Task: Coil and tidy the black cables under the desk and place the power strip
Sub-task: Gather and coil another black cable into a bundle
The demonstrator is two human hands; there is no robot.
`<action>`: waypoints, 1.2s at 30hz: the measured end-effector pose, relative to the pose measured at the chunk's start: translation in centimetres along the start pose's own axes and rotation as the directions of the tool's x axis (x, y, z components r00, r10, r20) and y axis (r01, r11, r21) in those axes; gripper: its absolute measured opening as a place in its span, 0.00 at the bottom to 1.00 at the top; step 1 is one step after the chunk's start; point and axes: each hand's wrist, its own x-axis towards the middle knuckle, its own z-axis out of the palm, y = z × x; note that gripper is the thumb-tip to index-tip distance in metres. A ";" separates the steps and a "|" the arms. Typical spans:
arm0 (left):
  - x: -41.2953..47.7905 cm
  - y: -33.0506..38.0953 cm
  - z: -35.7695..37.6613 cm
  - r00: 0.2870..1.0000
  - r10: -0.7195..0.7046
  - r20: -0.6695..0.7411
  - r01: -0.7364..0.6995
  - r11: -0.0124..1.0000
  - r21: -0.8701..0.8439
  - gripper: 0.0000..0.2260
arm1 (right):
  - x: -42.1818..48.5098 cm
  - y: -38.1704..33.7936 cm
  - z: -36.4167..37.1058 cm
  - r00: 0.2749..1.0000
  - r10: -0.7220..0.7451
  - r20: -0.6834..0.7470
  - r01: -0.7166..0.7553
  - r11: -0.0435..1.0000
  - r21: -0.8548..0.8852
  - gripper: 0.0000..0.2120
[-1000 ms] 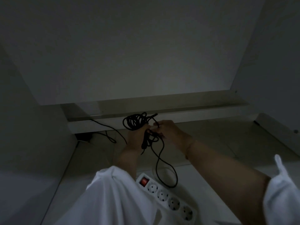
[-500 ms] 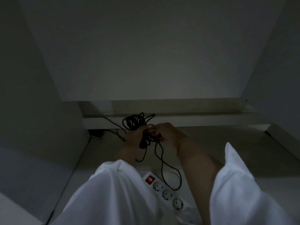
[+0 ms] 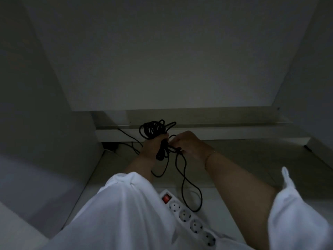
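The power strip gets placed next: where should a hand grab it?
Grip the power strip across its narrow width near the middle sockets, coming from above: it lies flat, sockets up, and that likely stays clear of the red switch.

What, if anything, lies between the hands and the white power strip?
Only the loose cable loop, hanging from the hands down beside the power strip. The left hand grips the coiled cable; the right hand pinches the loop's top.

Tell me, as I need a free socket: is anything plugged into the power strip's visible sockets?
No, all four sockets showing on the white power strip are empty.
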 end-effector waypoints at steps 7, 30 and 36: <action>0.0 -0.2 -0.2 0.998 -0.004 0.064 0.005 1.000 -0.014 0.04 | 0.5 0.8 0.3 0.976 -0.144 -0.166 0.088 0.949 -0.304 0.04; -0.1 2.1 -1.8 0.950 -0.031 0.312 0.003 0.996 0.089 0.05 | -1.1 0.4 1.4 0.985 -0.135 -0.108 0.168 0.894 0.415 0.08; 0.2 1.7 -1.7 0.976 -0.026 0.216 -0.001 0.992 0.126 0.05 | -1.0 0.6 1.6 0.994 -0.070 -0.089 0.102 0.901 0.421 0.10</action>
